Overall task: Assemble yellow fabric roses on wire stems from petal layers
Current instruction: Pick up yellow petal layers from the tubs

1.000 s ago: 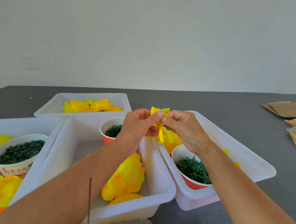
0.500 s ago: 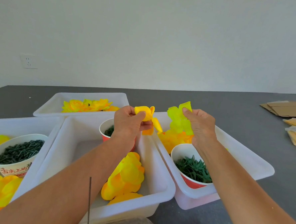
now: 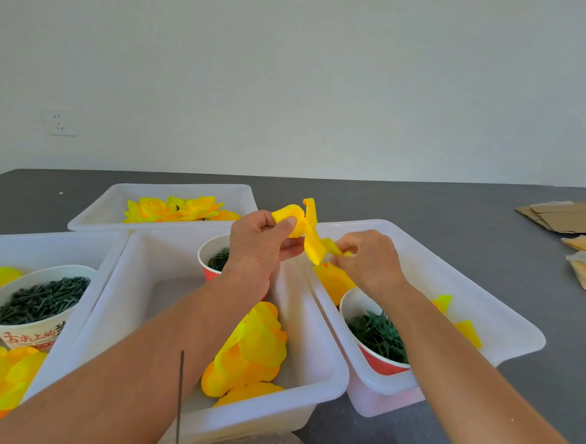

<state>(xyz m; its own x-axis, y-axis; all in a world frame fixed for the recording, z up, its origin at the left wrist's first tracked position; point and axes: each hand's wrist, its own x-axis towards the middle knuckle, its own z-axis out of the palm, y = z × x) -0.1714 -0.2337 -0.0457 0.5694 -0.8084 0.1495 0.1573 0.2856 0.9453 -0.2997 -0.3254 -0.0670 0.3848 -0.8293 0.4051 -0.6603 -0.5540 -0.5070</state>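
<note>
Fingers (image 3: 286, 225) of the left hand (image 3: 256, 245) are pinched together on a yellow petal layer (image 3: 306, 231), the thumb pressing its curled upper part against the other fingertips, while the right hand (image 3: 368, 260) clamps the lower tip of the same piece between thumb and fingertips. That petal layer hangs in the air above the middle white tub (image 3: 203, 425), over the rim it shares with the neighbouring tub (image 3: 505, 324) on the right. Inside the middle white tub lies a heap of yellow-orange petals (image 3: 253, 349), and a red paper cup (image 3: 210, 264) of dark green pieces stands at its far end, partly hidden by the left wrist. Right of the middle white tub, the neighbouring tub holds another red cup (image 3: 379, 361) filled with green leaf-shaped parts, plus loose petals. Left of it, a third tub (image 3: 77, 243) carries a white printed cup (image 3: 31, 329) of dark green pieces among more petals. Beyond the middle white tub, a fourth tub (image 3: 114, 204) contains finished yellow roses (image 3: 179, 208). A thin wire stem (image 3: 179, 400) stands upright just in front of the middle white tub, near the bottom edge.
</note>
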